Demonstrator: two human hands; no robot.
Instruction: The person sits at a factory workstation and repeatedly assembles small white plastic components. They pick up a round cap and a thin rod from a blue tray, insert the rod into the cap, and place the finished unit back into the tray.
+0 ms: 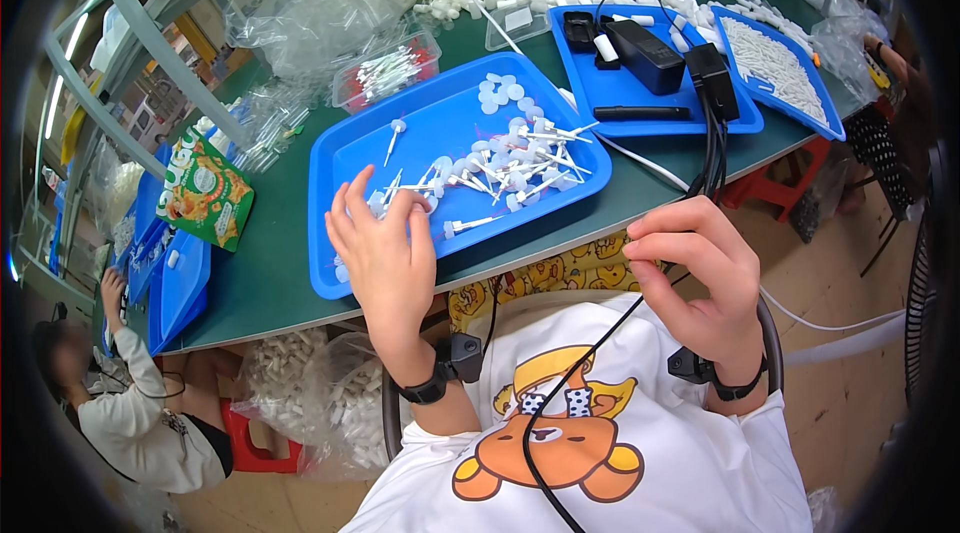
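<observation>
Nearest the body, the right hand [700, 278] hangs off the table's edge, fingers curled inward over the black cable [585, 373] running down across the white shirt, though whether it pinches anything I cannot tell. The left hand [385, 248] reaches forward with fingers spread and loose, fingertips resting among small white plastic stemmed caps [505, 173] at the near corner of the shallow blue plastic tray [345, 168], which keeps the loose pieces corralled within easy reach. Beyond the right hand, a second blue tray [600, 83] holds black boxes [645, 53].
</observation>
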